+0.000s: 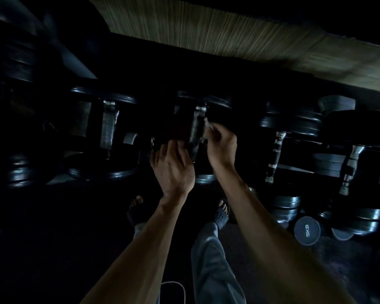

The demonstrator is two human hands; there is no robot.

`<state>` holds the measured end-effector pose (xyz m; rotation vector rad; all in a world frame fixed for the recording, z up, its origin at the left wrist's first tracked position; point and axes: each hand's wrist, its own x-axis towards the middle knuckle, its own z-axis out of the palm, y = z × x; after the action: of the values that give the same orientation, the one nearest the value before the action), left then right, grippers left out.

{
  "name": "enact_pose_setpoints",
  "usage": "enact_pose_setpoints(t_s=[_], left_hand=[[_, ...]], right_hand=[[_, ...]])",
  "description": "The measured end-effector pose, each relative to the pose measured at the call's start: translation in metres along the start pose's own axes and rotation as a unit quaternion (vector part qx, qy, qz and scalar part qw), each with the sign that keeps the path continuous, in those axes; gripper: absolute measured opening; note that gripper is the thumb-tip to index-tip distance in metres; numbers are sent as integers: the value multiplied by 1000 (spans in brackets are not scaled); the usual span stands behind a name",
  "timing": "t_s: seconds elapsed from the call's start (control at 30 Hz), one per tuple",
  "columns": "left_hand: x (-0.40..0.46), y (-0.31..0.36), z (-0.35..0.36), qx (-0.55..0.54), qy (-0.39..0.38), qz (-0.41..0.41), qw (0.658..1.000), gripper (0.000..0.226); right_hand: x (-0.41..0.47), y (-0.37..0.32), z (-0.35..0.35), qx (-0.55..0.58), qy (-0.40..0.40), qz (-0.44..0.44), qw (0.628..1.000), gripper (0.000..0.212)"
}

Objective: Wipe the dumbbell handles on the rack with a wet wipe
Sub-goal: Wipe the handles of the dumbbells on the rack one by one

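While the scene is very dim, the wet wipe [206, 128] can be seen pinched in the curled fingers of the right hand [222, 145] and laid against the right side of the middle dumbbell handle [196, 130], which lies on the rack [184, 69] running near to far; the left hand [173, 167] is set at the near left of the same handle, its fingers bent over a dark shape there, though it cannot be told whether anything is gripped. The step in hand is judged to be the wiping of this handle; it would be done well if the wipe were wrapped round the bar and drawn along its full length, from the far plate to the near one, with the bar steadied so that it does not roll. A second handle [108, 126] to the left and two taped handles [275, 154] to the right appear not yet attended to; a 5KG dumbbell [307, 230] rests low at the near right.
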<state>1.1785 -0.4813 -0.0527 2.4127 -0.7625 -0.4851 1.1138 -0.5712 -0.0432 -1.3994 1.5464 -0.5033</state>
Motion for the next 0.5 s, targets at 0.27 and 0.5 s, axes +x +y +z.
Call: enact_pose_setpoints(t_s=[0.27,0.5], left_hand=[[0,-1,0,-13,-6,-16,1000,43],[-4,4,2,-17,1,-9,1000,38]], right_hand=[[18,7,8,14,-79,87,993,22],[0,23,-6,-5,-102,94,990,24]])
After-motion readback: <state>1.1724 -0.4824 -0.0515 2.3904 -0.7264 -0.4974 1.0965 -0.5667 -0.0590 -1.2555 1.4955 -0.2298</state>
